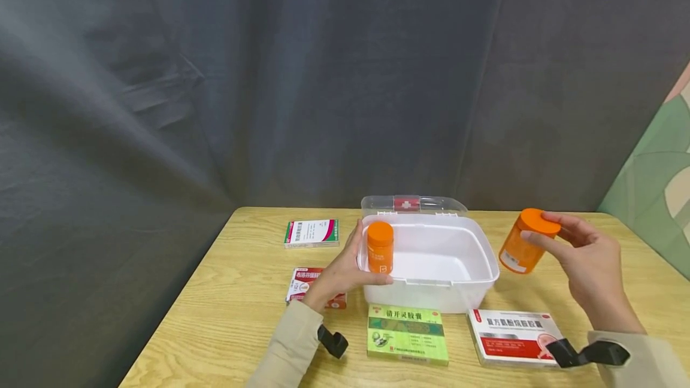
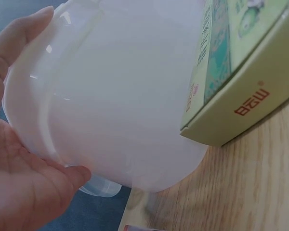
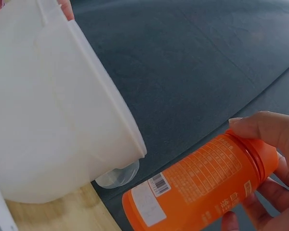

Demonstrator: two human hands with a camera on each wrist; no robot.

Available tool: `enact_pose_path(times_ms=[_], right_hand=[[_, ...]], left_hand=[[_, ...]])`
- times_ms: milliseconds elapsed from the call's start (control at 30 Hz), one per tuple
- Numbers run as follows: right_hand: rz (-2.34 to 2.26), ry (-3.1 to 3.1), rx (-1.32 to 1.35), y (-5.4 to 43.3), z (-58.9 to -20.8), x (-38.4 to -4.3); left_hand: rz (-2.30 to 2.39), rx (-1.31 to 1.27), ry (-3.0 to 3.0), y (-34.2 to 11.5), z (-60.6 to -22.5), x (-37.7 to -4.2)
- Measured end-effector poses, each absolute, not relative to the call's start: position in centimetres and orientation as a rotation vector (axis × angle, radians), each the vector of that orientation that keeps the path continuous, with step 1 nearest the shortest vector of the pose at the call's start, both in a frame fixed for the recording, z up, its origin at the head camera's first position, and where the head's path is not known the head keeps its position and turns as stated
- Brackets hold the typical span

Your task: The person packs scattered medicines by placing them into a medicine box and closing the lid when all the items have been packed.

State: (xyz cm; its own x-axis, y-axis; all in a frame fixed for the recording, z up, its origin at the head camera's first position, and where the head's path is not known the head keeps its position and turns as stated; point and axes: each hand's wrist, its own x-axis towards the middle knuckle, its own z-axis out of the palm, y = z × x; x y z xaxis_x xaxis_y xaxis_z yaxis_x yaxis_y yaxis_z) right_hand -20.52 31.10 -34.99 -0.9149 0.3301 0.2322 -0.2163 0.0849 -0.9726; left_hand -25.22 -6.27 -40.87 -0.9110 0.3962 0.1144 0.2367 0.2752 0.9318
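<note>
Step in hand, I'd judge: handling the right bottle [image 1: 521,250] while the box [image 1: 431,296] is steadied. Right hand [image 1: 593,259]: fingers drawn in, thumb and fingertips pinching that bottle around its cap [image 1: 539,221]. Bottle is held up off the table [image 1: 215,316], right of the box, cap end leaning right.

Left hand [image 1: 341,269]: thumb and fingers spread fairly straight against the box's left end, no bottle in its grip. Left bottle [image 1: 380,251] stands upright inside, left end. Lid [image 1: 431,205] is tipped back on the far side.

Next move calls for a firm pinch, bottle clear of the right rim, box kept still.

Materials: box is smooth white plastic, rounded corners; lid clear, shiny. Bottles: orange cylinders, likely plastic. Green carton [image 1: 408,335] and red-white carton [image 1: 514,338], near side: flat, crisp-edged card. Table has wood grain.
</note>
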Motion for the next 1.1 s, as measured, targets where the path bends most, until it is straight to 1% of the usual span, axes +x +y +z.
enact_pose_path(times_ms=[200, 667, 1100], right_hand=[[1.866, -1.998, -0.131, 31.0, -34.2, -20.4], [1.979, -1.858, 0.019, 30.3, -32.7, -19.9], [1.986, -1.829, 0.099, 29.5, -32.7, -20.0]], left_hand=[[1.714, 0.599, 2.383, -6.2, -40.8, -25.4], [1.719, 0.61, 2.375, -6.3, -40.8, -25.4], [1.728, 0.596, 2.387, -6.4, -40.9, -25.1]])
